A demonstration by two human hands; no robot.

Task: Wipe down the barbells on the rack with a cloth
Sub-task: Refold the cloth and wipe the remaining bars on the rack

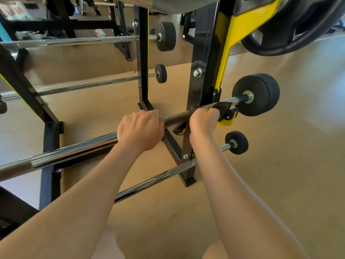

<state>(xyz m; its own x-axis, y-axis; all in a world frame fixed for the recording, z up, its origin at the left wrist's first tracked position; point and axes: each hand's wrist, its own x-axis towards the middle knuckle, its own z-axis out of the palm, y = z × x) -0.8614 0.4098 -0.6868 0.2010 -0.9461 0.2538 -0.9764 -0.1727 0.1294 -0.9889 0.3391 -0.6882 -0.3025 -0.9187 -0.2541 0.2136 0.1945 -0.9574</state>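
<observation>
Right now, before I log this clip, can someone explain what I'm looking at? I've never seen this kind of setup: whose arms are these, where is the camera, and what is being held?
There is no machine here. The single picture comes from a camera worn on a person's head, looking forward and down at their own bare arms. In front stands a black and yellow rack carrying weighted bars. The left hand grips the bar of one barbell. The right hand, further along the same bar beside the rack's upright, grips a dark cloth wrapped on it. A second barbell lies lower down.
</observation>
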